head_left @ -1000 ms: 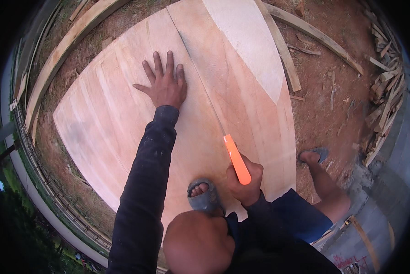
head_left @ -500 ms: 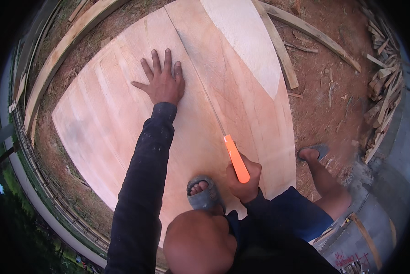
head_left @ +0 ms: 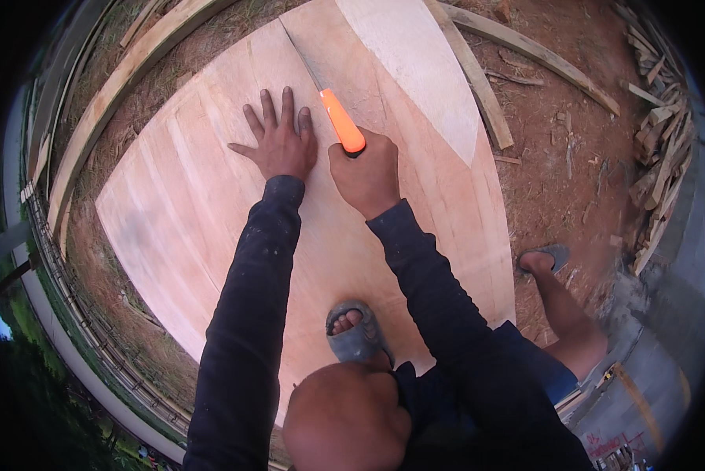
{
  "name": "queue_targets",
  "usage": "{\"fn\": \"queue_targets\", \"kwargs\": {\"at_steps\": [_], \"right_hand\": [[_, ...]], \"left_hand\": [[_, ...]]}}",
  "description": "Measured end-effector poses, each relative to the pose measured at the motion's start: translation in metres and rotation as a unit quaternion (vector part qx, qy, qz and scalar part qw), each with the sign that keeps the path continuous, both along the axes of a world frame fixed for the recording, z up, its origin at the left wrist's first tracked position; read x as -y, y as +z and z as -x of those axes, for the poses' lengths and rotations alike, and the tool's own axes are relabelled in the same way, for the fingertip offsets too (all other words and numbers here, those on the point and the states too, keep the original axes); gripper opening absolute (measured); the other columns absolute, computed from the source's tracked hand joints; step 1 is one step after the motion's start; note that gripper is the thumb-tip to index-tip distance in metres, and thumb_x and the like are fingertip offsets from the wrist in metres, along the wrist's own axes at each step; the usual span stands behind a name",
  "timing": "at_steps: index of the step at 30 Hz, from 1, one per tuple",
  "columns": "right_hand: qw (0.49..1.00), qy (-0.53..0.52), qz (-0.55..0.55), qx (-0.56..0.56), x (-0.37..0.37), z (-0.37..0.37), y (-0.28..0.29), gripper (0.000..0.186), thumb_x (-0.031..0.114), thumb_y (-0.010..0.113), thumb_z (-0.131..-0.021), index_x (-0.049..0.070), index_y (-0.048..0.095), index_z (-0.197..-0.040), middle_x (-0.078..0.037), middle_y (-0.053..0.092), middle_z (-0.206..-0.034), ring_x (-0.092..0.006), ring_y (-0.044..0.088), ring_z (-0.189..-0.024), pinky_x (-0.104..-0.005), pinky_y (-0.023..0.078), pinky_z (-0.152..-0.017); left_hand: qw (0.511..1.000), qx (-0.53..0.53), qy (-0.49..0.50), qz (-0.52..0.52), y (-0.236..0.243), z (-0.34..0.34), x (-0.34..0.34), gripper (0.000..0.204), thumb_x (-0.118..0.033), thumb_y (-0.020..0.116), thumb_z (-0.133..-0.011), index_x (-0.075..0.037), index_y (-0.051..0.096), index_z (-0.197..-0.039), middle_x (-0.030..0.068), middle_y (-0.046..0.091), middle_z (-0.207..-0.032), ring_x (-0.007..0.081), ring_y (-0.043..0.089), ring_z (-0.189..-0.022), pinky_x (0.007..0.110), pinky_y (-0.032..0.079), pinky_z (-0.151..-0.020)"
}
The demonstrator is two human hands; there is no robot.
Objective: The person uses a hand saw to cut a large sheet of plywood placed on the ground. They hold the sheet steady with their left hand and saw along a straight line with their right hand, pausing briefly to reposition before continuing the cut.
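A broad plywood sheet point(head_left: 211, 228) lies under both my hands. My left hand point(head_left: 283, 143) rests flat on it, fingers spread, just left of the saw. My right hand point(head_left: 368, 169) is wrapped round the orange handle of a handsaw point(head_left: 340, 119). The narrow blade runs from the handle toward the sheet's far edge, and its tip is at or near that edge. One foot in a grey sandal point(head_left: 354, 334) stands on the sheet, close to my bent knee point(head_left: 344, 420).
Long timber beams point(head_left: 124, 94) lie beyond the sheet at left, with another beam point(head_left: 541, 59) at the far right. A heap of wood scraps point(head_left: 662, 157) sits at the right by a grey concrete surface point(head_left: 682, 306). My other sandalled foot point(head_left: 542, 259) is on the reddish soil.
My right hand has pushed the saw forward and away, up along the sheet, so less blade shows ahead of the handle. My left hand stays in place.
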State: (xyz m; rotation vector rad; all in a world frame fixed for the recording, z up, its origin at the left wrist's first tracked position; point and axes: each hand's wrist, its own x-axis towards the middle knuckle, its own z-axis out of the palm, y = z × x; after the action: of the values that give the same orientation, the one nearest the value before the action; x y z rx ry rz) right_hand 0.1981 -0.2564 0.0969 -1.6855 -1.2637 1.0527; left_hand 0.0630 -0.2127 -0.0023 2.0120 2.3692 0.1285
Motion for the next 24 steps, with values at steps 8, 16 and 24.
{"fn": "queue_targets", "kwargs": {"at_steps": [8,16,24], "right_hand": [[1.000,-0.010,0.003,-0.006,0.166,-0.041,0.048,0.037,-0.008,0.056,-0.079,-0.010,0.066,-0.114,-0.007,0.058,-0.065,-0.0084,0.057,-0.059,-0.0253,0.048,-0.057],[0.999,-0.018,0.021,0.026,-0.061,0.008,-0.012,0.016,0.009,0.065,-0.083,-0.008,0.065,-0.082,-0.025,0.065,-0.070,-0.0384,0.067,-0.065,-0.0414,0.051,-0.061],[0.997,0.055,-0.014,0.055,0.203,-0.055,0.042,0.057,-0.009,0.057,-0.077,-0.008,0.057,-0.134,-0.026,0.071,-0.109,-0.0258,0.076,-0.085,-0.0285,0.057,-0.075]], "left_hand": [[1.000,-0.012,-0.001,0.003,-0.005,0.000,0.007,0.053,-0.053,0.033,-0.104,-0.035,0.035,-0.154,0.0027,0.023,-0.165,0.0361,0.013,-0.153,0.086,0.005,-0.103],[0.999,-0.009,-0.026,-0.035,-0.004,-0.013,-0.001,0.053,-0.050,0.036,-0.103,-0.036,0.035,-0.154,0.0020,0.023,-0.165,0.0357,0.014,-0.153,0.085,0.006,-0.104],[1.000,-0.016,0.006,-0.003,-0.007,0.003,0.005,0.054,-0.053,0.037,-0.103,-0.036,0.034,-0.154,0.0026,0.022,-0.165,0.0345,0.013,-0.153,0.083,0.005,-0.106]]}}
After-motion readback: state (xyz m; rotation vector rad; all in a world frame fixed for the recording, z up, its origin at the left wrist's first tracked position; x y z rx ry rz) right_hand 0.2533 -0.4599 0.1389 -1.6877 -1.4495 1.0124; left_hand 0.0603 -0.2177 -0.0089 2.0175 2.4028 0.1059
